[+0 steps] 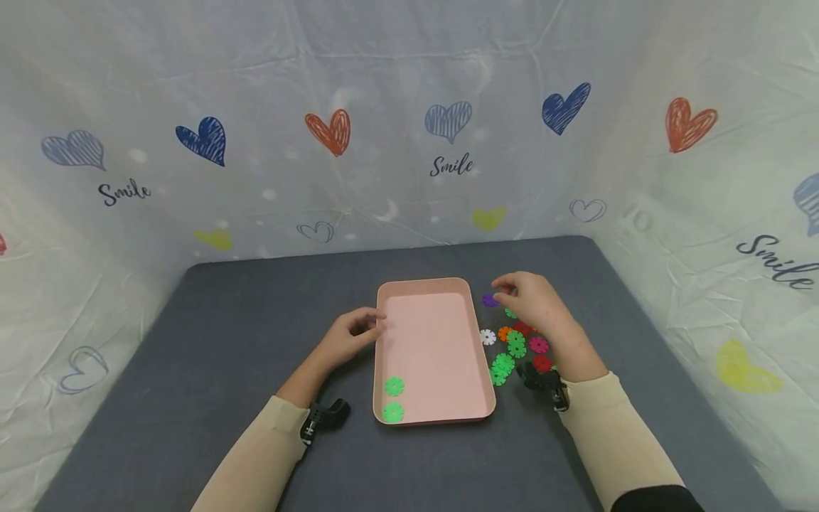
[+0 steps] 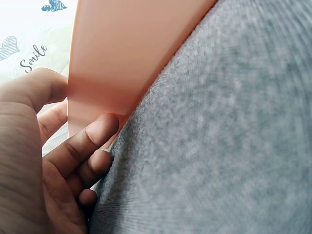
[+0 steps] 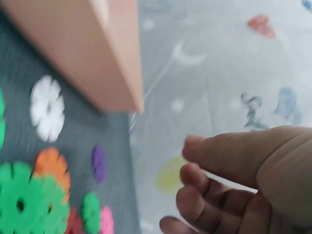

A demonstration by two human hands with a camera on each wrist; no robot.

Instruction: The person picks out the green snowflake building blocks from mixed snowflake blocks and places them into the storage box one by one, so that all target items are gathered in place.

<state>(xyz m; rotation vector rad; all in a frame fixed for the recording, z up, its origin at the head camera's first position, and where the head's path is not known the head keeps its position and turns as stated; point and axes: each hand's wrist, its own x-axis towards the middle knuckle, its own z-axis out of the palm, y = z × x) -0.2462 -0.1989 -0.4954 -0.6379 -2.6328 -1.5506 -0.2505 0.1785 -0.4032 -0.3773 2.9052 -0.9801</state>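
Note:
A pink rectangular tray [image 1: 436, 341] lies on the table with two green notched plastic discs [image 1: 394, 386] in its near left corner. At the tray's left rim rests my left hand [image 1: 348, 336], and the left wrist view shows its fingertips [image 2: 106, 127] against the outer wall. Beyond the tray's right side, my right hand [image 1: 536, 300] hovers near a purple disc [image 1: 489, 300]. Its thumb and fingers [image 3: 192, 202] are bent, with the tips close together and no disc visible between them.
Loose discs lie right of the tray: a white disc [image 1: 488, 337], an orange disc [image 1: 505, 333], several green discs [image 1: 502, 365], a pink disc [image 1: 539, 345] and red ones [image 1: 542, 363]. A dark grey cloth [image 1: 269, 313] covers the table, and a printed curtain [image 1: 384, 192] hangs around it.

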